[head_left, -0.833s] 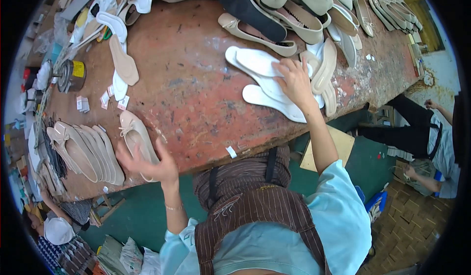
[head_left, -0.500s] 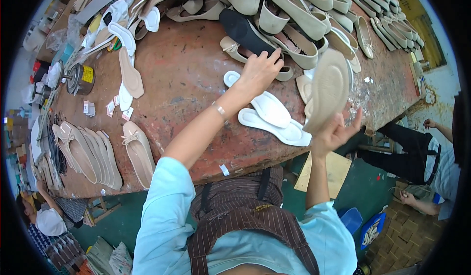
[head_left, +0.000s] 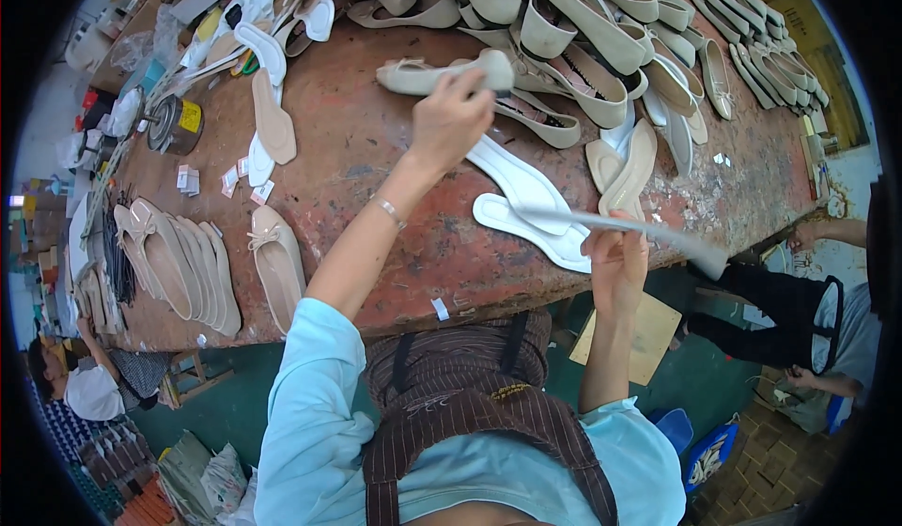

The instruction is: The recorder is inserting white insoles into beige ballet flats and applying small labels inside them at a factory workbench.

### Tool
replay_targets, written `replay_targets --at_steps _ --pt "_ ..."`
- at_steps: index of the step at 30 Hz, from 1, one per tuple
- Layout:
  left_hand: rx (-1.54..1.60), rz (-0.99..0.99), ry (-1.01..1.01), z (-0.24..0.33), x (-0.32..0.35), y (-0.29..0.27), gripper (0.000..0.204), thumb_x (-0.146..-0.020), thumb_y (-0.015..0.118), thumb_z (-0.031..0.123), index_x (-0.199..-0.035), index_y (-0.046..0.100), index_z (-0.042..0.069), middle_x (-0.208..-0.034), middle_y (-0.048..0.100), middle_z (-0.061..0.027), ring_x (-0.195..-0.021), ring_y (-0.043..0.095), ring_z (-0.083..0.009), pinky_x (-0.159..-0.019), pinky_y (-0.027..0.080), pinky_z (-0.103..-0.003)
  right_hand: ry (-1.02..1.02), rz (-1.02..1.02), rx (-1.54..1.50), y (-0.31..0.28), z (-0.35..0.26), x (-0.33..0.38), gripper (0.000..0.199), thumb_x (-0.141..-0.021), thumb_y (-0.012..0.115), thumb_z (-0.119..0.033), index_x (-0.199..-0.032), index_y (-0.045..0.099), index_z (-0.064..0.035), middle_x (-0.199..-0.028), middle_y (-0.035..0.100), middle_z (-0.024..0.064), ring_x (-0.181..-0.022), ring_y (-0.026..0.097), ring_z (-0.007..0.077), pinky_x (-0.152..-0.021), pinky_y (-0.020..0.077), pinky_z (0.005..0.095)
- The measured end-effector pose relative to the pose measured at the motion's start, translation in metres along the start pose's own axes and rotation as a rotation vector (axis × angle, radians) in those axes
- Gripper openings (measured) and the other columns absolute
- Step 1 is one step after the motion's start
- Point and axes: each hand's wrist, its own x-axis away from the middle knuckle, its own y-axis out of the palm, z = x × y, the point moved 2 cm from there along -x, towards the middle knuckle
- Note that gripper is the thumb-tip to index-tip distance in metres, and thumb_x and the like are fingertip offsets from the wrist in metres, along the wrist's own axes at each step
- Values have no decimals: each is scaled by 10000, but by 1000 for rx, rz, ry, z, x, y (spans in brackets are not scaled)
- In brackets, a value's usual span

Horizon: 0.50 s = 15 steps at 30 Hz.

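Note:
My left hand (head_left: pixel 449 127) is closed round the heel end of a beige flat shoe (head_left: pixel 412 77) with a bow, raised over the table and slightly blurred. Near the front edge, my right hand (head_left: pixel 618 265) pinches a thin insole (head_left: pixel 678 237), seen almost edge-on and smeared by motion. Between the hands, two white insoles (head_left: pixel 524 233) lie overlapping on the table. Just beyond my right hand rest some beige insoles (head_left: pixel 631 171). Another beige flat (head_left: pixel 556 130) lies on the table at the front of the shoe pile (head_left: pixel 587 75).
At the left stand a row of nested beige flats (head_left: pixel 193 277) and a single bow flat (head_left: pixel 274 268). A dark tin (head_left: pixel 175 126) and white and beige insoles (head_left: pixel 272 122) lie beyond. More shoes (head_left: pixel 770 66) fill the far right. A person (head_left: pixel 817 319) is at the right.
My left hand has picked up the beige shoe from the pile's front and moved left with it. The insole in my right hand has turned from face-on to edge-on.

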Motion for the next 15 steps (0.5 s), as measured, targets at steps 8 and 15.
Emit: replay_targets --at_steps 8,15 --pt "250 50 -550 19 76 -73 338 -810 726 216 -1058 602 23 -1043 628 -138 -967 613 -323 -823 509 -397 304 137 18 22 31 -4 466 -952 494 -248 -1252 515 107 -1164 617 221 -1078 623 301 -945 505 372" --pt "115 -22 -395 35 31 17 596 -779 753 379 -1151 554 -42 -1193 607 -211 -1153 564 -337 -921 494 -451 284 50 -188 52 38 1 546 -960 412 -224 -1405 350 86 -1311 515 265 -1186 562 369 -1098 394 503"
